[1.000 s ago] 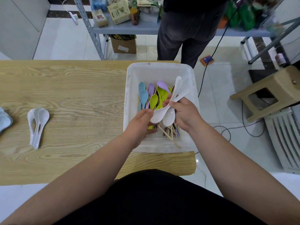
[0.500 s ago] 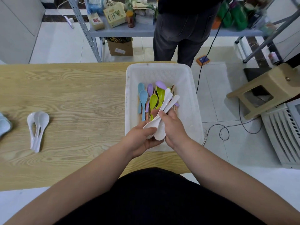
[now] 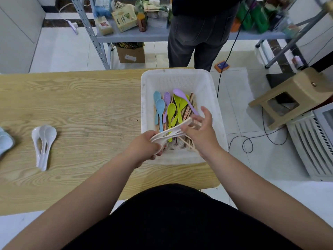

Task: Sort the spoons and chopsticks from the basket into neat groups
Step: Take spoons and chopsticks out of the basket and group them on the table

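A white basket (image 3: 214,98) stands at the right end of the wooden table (image 3: 90,105). Blue spoons (image 3: 160,107), green spoons (image 3: 171,110), purple spoons (image 3: 182,95) and wooden chopsticks (image 3: 188,112) lie in it. Over the basket's near end my left hand (image 3: 144,148) grips a bundle of white spoons (image 3: 173,131) by the bowls. My right hand (image 3: 201,132) has its fingers spread loosely and touches the handle ends. Three white spoons (image 3: 44,141) lie grouped on the table at the left.
A pale blue item (image 3: 5,143) is cut off by the left edge of the view. A person (image 3: 200,33) stands just behind the table by a metal shelf (image 3: 137,34). A beige stool (image 3: 292,94), floor cables and a white appliance (image 3: 313,141) are on the right.
The white spoons have passed into my left hand, which now grips the bowls. My right hand has loosened from a full grip to spread fingers at the handle ends.
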### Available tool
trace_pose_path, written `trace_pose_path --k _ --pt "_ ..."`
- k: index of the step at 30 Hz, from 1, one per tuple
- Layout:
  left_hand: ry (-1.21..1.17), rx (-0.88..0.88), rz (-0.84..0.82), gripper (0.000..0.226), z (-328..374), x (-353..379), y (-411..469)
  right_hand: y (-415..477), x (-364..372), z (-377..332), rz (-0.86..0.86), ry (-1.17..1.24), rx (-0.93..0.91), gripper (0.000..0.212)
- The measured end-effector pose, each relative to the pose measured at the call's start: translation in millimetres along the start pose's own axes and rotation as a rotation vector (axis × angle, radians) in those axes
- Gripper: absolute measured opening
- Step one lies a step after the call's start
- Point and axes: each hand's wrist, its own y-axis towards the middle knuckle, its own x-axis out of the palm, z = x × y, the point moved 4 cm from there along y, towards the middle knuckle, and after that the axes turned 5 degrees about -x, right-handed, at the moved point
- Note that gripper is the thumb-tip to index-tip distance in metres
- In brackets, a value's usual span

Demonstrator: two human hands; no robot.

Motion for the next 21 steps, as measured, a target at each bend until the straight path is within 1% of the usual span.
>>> trace_pose_path --k 1,2,4,5,6,7,8,9,11,13,14,16,17,19,21 --pt "0.116 0.016 0.023 0.031 1 -9 -1 -1 -4 -5 -0.055 -0.189 -0.086 0.087" --pt "0.211 0.025 0.032 0.03 2 -15 -3 -2 -4 -9 -0.141 -0.417 -0.207 0.086" --pt "0.335 0.038 0.023 0.03 5 -25 -7 -8 7 -12 -0.349 -0.919 -0.467 0.074" --pt "0.372 0.051 0.016 0.03 8 -28 -9 -12 15 -9 -0.434 -1.129 -0.562 0.07" --pt "0.397 0.069 0.006 0.029 10 -31 -11 -16 22 -5 -0.482 -1.288 -0.63 0.064" --pt "0.41 0.087 -0.007 0.029 12 -34 -12 -20 29 -1 -0.491 -1.392 -0.674 0.056" --pt "0.41 0.101 -0.018 0.028 13 -36 -13 -24 35 -1 -0.474 -1.443 -0.697 0.047" --pt "0.401 0.115 -0.025 0.029 13 -40 -14 -29 40 -1 -0.463 -1.46 -0.705 0.04" --pt "0.309 0.142 -0.036 0.03 11 -48 -14 -38 49 -1 -0.506 -1.437 -0.651 0.034" --pt "0.076 0.157 -0.036 0.028 8 -57 -15 -44 54 1 -0.54 -1.359 -0.544 0.032" --pt "-0.088 0.149 -0.044 0.024 5 -60 -16 -47 57 3 -0.536 -1.28 -0.488 0.031" --pt "-0.417 0.132 -0.117 0.015 -5 -59 -17 -56 64 6 -0.521 -1.025 -0.358 0.028" --pt "-0.513 0.131 -0.166 0.017 -12 -56 -17 -61 69 9 -0.512 -0.875 -0.293 0.025" --pt "-0.527 0.135 -0.233 0.029 -24 -46 -18 -71 83 14 -0.501 -0.648 -0.199 0.024" --pt "-0.53 0.114 -0.229 0.025 -36 -35 -24 -81 99 18 -0.533 -0.542 -0.139 0.029"
